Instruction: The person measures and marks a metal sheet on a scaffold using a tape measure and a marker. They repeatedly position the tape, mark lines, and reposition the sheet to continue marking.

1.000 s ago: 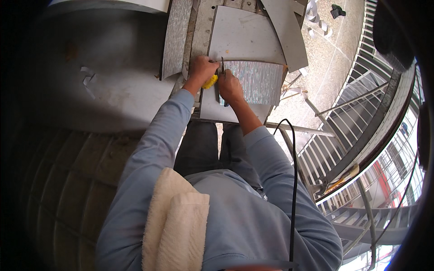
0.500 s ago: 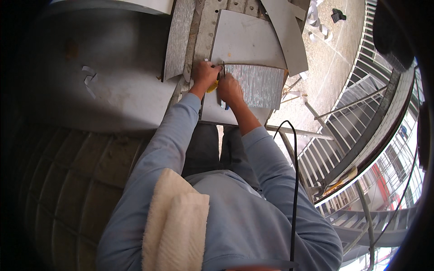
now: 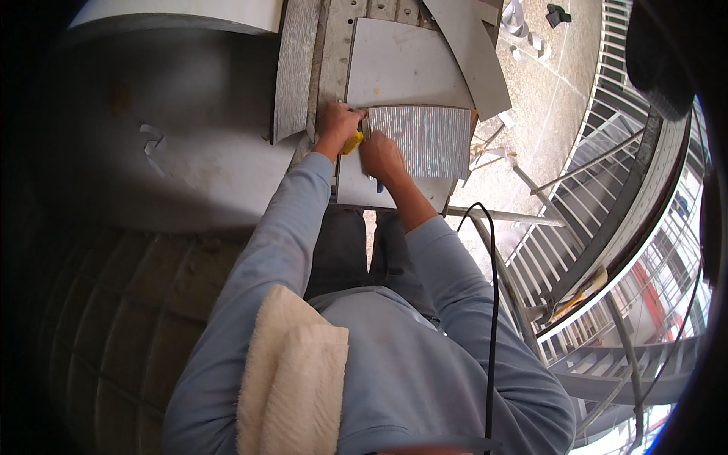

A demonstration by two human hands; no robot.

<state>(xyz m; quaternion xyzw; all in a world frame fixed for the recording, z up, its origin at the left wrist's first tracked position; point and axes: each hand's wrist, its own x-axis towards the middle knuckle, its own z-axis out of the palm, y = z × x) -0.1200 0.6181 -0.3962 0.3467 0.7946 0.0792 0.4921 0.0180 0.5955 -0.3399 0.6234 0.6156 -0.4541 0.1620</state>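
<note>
A ribbed, shiny silver sheet (image 3: 421, 140) lies over a plain pale grey panel (image 3: 406, 64) on the bench. My left hand (image 3: 338, 127) is closed at the sheet's upper left corner. Under its fingers shows a yellow object (image 3: 353, 142) that looks like a tape measure, mostly covered. Close beside it, my right hand (image 3: 385, 158) is a fist on the sheet's left edge. The blue end of a slim tool (image 3: 380, 186) sticks out below this fist; the rest is hidden.
A narrow ribbed strip (image 3: 296, 76) lies left of the panel, and a curved grey offcut (image 3: 474, 57) overlaps its upper right. Curled scraps (image 3: 516, 23) litter the floor. White railings (image 3: 565, 227) stand at right. A black cable (image 3: 493, 303) hangs near my right arm.
My right hand has slid slightly nearer to me along the sheet's left edge. My left hand stays near the corner. The whole view has shifted a little.
</note>
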